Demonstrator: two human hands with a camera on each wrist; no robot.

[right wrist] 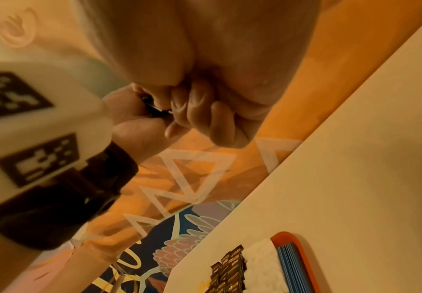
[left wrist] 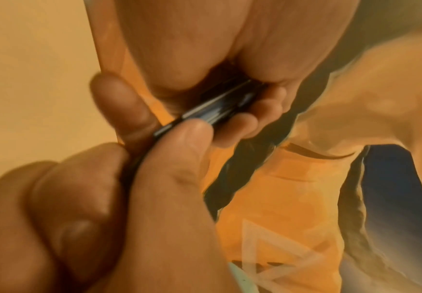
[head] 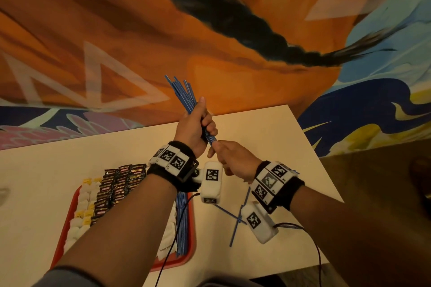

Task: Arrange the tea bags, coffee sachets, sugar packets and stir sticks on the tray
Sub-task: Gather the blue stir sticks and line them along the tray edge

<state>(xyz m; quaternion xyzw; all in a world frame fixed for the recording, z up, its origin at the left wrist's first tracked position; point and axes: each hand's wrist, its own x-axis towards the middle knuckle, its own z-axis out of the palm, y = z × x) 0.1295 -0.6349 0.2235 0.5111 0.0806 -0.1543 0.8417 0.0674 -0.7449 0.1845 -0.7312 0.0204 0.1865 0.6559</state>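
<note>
Stir-stick step: the left hand (head: pixel 194 128) grips a bundle of thin blue plastic sticks (head: pixel 184 95) — right hand (head: pixel 233 161) fingers pinching its near end — next squaring them for the red plastic tray (head: pixel 189 240).

Pale table (head: pixel 268 137), red tray (head: pixel 190 235) at its near left, two crossed blue stir sticks (head: pixel 236 223) beside it

The head camera looked down over a cream table (head: pixel 268 137); both wrist cameras sat close — blurred, apparently facing the shared bundle of thin blue stir sticks (left wrist: pixel 217 107).
</note>
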